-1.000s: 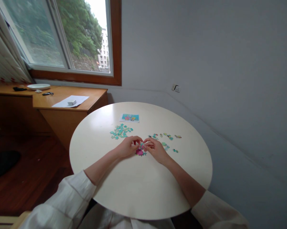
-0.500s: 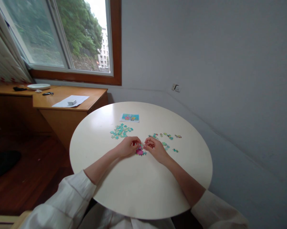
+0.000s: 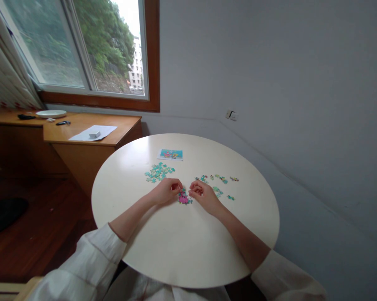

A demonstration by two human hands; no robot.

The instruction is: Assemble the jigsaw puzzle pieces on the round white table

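A small joined patch of jigsaw puzzle (image 3: 183, 198), pink with teal edges, lies on the round table between my hands. My left hand (image 3: 169, 191) is closed in a pinch at the patch's upper left, its fingertips on a teal jigsaw piece there. Just right of the patch, my right hand (image 3: 203, 195) has thumb and fingers pinched together; whatever they hold is too small to make out. Beyond my left hand lies a pile of loose teal jigsaw pieces (image 3: 159, 172). Several small groups of pieces (image 3: 221, 179) lie past my right hand.
A printed picture card (image 3: 170, 154) lies toward the far side of the white round table (image 3: 182, 246). At the left stands a wooden desk (image 3: 81, 119) with a paper sheet (image 3: 105, 131), a small white box (image 3: 94, 134) and a white plate (image 3: 51, 113). Walls stand behind and right.
My left fingertips have drawn slightly left and back, so more of the pink patch shows. My right hand has barely moved. The loose pieces lie as before.
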